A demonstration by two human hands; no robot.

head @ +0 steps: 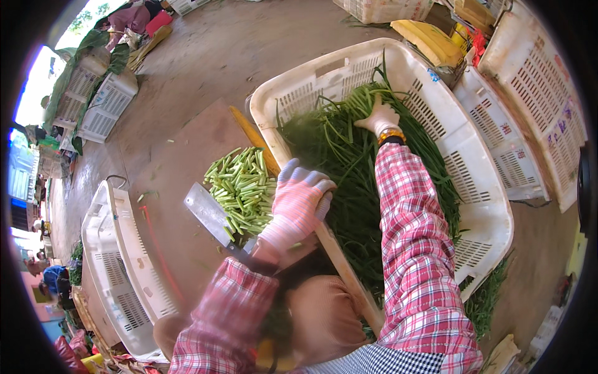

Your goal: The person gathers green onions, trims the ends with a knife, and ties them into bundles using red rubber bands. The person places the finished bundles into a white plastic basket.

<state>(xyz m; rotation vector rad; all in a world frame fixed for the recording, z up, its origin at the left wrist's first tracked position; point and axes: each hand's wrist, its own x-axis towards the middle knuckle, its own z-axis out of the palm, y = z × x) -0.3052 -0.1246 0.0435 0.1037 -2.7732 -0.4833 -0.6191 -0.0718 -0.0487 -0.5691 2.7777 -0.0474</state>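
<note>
My right hand [380,118], in a thin pale glove with an amber bead bracelet at the wrist, grips a bunch of green leafy stalks [357,105]. The bunch is at the far end of a white plastic crate [299,77], above a heap of long dark-green leaves [345,163]. My left hand [299,198], in a striped knit glove, is over the crate's near-left rim, fingers bent and slightly apart. Nothing shows in it; its palm is hidden. Cut pale-green stem pieces [243,187] are piled beside it. A cleaver [208,210] lies against that pile, its dark handle near my left wrist.
Another white plastic crate [112,276] stands at left. White crates [528,103] are stacked at right, with a yellow sack [427,42] nearby. More greens [488,294] lie beyond the crate's right side. Other people [133,21] are in the left background.
</note>
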